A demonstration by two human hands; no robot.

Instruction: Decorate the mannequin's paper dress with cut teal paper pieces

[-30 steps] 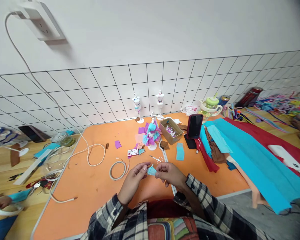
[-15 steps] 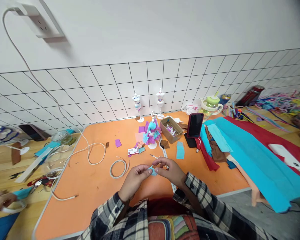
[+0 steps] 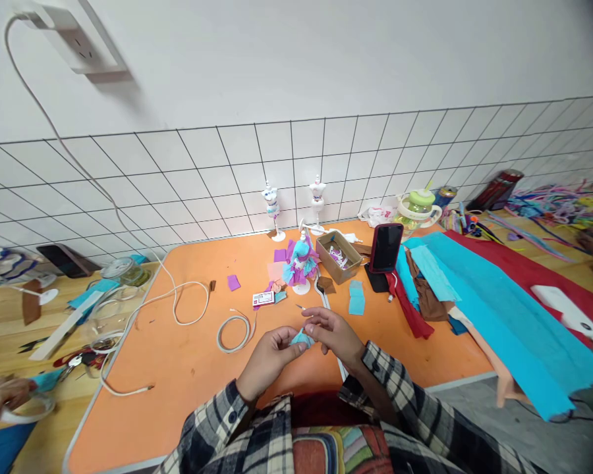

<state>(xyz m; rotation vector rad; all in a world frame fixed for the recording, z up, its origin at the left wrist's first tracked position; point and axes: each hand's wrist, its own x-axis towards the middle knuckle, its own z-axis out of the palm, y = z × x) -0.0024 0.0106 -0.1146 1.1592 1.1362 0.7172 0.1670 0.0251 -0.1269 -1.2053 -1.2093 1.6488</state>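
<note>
Between my two hands is a small piece of light-blue crepe paper [image 3: 302,338], gathered into folds. My left hand [image 3: 271,355] pinches its left side between thumb and fingers. The fingertips of my right hand [image 3: 337,337] are closed on its right edge. Just beyond my hands stands a mini dress form [image 3: 301,253] dressed in ruffled purple and blue paper. Near its base lie a small white box [image 3: 263,299] with red markings and several paper scraps. A light-blue paper piece [image 3: 356,298] lies flat to the right.
Two white mini dress forms [image 3: 271,204] stand by the wall. A cardboard box [image 3: 338,257] and an upright phone [image 3: 386,249] are at the right, near long blue paper [image 3: 494,309]. A coiled cable [image 3: 233,334] lies left of my hands. A co-worker's hand [image 3: 2,398] shows far left.
The blue paper has been turned and bunched, and more of it shows between my fingers. Both hands have shifted slightly. The co-worker's hand at far left has moved a little.
</note>
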